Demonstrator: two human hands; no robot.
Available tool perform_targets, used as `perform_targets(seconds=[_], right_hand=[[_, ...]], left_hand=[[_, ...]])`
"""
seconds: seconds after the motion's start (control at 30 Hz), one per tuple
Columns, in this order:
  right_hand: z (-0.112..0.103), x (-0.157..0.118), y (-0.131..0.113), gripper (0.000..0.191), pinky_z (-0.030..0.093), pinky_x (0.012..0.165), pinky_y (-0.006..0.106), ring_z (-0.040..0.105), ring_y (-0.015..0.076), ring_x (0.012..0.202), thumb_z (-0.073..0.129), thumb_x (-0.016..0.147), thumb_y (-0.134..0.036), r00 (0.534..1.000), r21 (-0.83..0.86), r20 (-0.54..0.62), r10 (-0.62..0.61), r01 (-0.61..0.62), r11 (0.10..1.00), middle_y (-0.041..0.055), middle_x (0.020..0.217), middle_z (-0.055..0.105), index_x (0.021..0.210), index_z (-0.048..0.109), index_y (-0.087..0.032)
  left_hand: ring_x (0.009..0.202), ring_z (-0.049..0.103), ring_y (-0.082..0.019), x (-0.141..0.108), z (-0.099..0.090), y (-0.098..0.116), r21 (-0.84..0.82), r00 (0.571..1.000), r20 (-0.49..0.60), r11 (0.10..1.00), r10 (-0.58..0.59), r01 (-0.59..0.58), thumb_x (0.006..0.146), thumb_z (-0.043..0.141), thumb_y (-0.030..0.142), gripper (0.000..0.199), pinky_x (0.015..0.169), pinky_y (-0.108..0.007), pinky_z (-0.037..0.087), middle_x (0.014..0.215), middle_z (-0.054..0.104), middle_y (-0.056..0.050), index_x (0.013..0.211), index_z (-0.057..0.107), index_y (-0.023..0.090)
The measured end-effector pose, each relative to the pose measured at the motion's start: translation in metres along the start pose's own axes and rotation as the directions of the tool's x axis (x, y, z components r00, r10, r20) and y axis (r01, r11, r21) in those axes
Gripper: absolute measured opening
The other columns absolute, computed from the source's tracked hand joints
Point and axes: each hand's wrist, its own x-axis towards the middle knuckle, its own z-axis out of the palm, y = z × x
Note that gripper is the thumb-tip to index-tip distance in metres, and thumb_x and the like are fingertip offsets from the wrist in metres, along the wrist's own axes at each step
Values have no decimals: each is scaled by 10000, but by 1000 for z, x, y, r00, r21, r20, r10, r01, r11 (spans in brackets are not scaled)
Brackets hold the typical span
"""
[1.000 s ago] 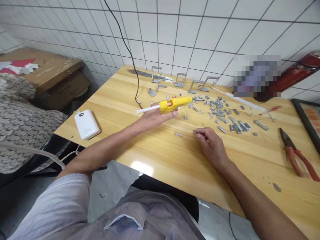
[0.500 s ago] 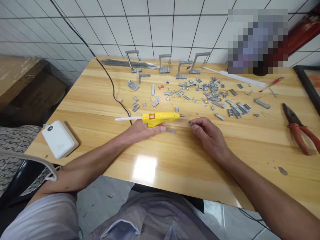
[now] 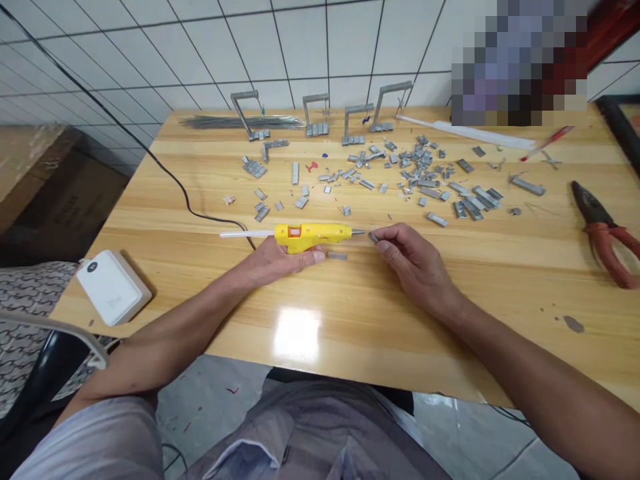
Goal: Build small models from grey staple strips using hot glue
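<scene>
My left hand (image 3: 285, 260) is closed around a yellow hot glue gun (image 3: 315, 235), its nozzle pointing right. A white glue stick (image 3: 245, 235) juts from the gun's rear. Pinched between the thumb and fingers of my right hand (image 3: 407, 252) is a small grey metal piece (image 3: 373, 237), close to the nozzle tip; I cannot tell whether they touch. On the table just right of my left thumb lies a short strip of grey staples (image 3: 337, 256).
Several small grey frames (image 3: 316, 115) stand at the back beside thin metal rods (image 3: 240, 123). Loose grey pieces (image 3: 423, 163) are scattered mid-table. Red-handled pliers (image 3: 603, 230) lie right, a white power bank (image 3: 115, 288) left. A black cable (image 3: 170, 175) crosses the left side.
My right hand has brought the grey metal piece nearer the glue gun's nozzle. The whole view has shifted slightly; the left hand keeps its grip.
</scene>
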Motion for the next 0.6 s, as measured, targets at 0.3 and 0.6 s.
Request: perform_targets(seconds=[0.3, 0.6], right_hand=[[0, 2, 0, 113, 481, 770, 342, 628, 195, 858, 601, 1016, -298, 997, -37, -4, -74, 73, 997, 25, 934, 706, 1030, 705, -255], [1, 3, 3, 132, 481, 770, 350, 617, 199, 846, 584, 1024, -289, 991, -87, 0, -136, 135, 987, 30, 910, 683, 1052, 709, -257]], left_hand=[[620, 546, -122, -1, 3, 7, 68, 999, -48, 998, 14, -11, 816, 779, 531, 392, 600, -239, 470, 689, 639, 13, 972, 761, 172], [723, 638, -169, -2, 4, 10, 77, 998, -57, 997, -5, 9, 791, 808, 489, 339, 663, -258, 534, 690, 665, 7, 885, 739, 171]])
